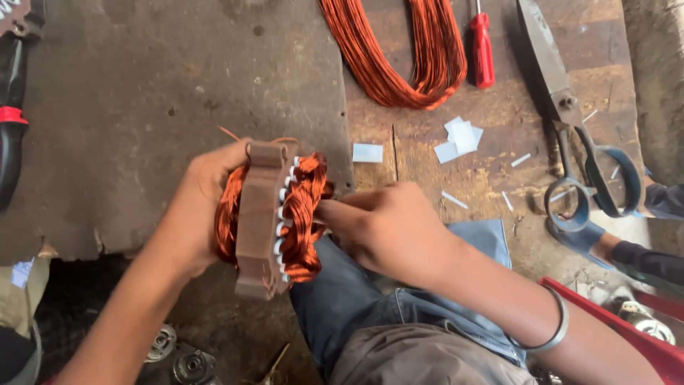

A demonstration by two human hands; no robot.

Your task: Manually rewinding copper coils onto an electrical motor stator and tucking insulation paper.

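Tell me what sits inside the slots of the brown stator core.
Copper windings and white insulation strips fill the stator core. The left hand covers its far side.

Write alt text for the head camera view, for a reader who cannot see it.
A person's left hand grips a brown motor stator wound with copper wire, while the right hand presses fingertips into the coil. On the worn workbench beyond lie a copper wire hank, a red screwdriver, large shears and white paper scraps.

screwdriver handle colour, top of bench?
Red: the screwdriver beside the copper wire coil, head view.
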